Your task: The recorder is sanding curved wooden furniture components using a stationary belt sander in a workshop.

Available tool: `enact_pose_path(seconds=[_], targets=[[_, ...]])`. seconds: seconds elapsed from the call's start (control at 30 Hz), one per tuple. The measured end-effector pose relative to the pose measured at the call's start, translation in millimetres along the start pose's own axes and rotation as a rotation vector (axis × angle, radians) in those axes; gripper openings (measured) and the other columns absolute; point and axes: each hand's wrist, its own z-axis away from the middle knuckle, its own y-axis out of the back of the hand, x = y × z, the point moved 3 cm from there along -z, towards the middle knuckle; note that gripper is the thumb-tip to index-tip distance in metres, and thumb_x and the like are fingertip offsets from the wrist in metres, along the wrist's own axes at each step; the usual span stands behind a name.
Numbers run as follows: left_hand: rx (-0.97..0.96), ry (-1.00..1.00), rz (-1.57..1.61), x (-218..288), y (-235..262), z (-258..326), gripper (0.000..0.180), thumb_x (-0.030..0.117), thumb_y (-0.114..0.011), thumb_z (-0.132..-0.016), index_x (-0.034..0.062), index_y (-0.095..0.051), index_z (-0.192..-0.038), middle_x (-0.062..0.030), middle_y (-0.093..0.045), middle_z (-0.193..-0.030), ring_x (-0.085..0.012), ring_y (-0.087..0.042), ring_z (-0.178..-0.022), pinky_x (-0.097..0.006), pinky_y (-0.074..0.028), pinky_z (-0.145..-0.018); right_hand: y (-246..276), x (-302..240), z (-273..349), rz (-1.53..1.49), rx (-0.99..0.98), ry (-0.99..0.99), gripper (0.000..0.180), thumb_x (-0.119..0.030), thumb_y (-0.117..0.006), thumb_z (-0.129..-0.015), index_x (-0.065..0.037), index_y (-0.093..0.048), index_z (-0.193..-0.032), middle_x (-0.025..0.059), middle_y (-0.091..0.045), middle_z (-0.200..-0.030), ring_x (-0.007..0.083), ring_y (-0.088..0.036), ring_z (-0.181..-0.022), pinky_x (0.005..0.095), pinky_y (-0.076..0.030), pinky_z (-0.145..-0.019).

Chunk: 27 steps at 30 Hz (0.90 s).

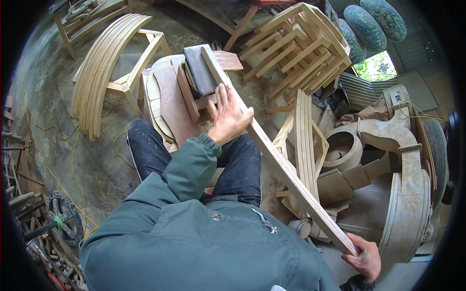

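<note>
A long, pale wooden bar (286,167) slants from the upper middle down to my right side. My left hand (226,115) lies across its upper part, the fingers on one side and the thumb on the other. Low on the right, my right hand (365,257) is closed around the bar's near end. The bar's far end rests along a dark, flat-faced block (200,70) that looks like a sanding belt. This block stands on a low wooden bench (170,99) in front of my knees.
Curved wooden strips (107,72) lean on a frame at the left. Stacked wooden frames (301,53) stand at the far right. Nearer are more strips (305,145) and a large, dusty machine (388,138). A yellow cord (73,169) trails over the floor beside a spoked wheel (63,218).
</note>
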Motion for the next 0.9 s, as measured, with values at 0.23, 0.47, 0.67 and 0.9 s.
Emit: enact_pose_path(seconds=[0.23,0.47,0.67,0.9], targets=[[-0.498,0.437,1.135,31.8,-31.3,40.9,0.088,0.038,-0.076,-0.096,0.0036,-0.016,-0.150,-0.0197,-0.050,-0.134,-0.0289,-0.062,-0.115,-0.057,-0.055,-0.092,-65.0,-3.5,-49.4,-0.019,0.124,0.317,0.057,-0.007,-0.067,-0.075,-0.010,-0.065,-0.132,0.0212,-0.069,-0.096,0.0423,-0.068,-0.086,0.0441,-0.055,-0.079],[-0.155,0.416,1.306,-7.3,-72.0,21.5,0.043,0.018,-0.070,-0.099,0.0016,-0.045,-0.130,-0.0110,-0.059,-0.110,-0.0213,-0.060,-0.101,-0.037,-0.053,-0.090,-70.5,-8.9,-74.8,-0.022,-0.020,0.383,0.069,-0.009,-0.071,-0.076,-0.006,-0.057,-0.144,0.0207,-0.066,-0.103,0.0356,-0.069,-0.093,0.0399,-0.055,-0.084],[-0.154,0.425,1.430,-4.7,-71.2,22.4,0.048,0.016,-0.069,-0.101,0.0000,-0.043,-0.138,-0.0097,-0.059,-0.111,-0.0197,-0.059,-0.100,-0.036,-0.052,-0.091,-93.1,-2.6,-113.3,-0.709,-0.660,0.328,0.114,-0.002,-0.085,-0.080,-0.002,-0.012,-0.167,0.0136,-0.054,-0.140,0.0205,-0.058,-0.114,0.0334,-0.046,-0.104],[-0.334,0.525,1.612,55.4,-58.2,62.2,0.061,0.020,-0.062,-0.107,0.0120,-0.023,-0.152,-0.0076,-0.052,-0.120,-0.0205,-0.067,-0.094,-0.045,-0.067,-0.076,-27.5,15.7,-67.4,-0.852,-0.603,-0.075,0.108,0.006,-0.083,-0.081,-0.003,-0.018,-0.167,0.0187,-0.059,-0.127,0.0209,-0.067,-0.091,0.0371,-0.060,-0.075]])
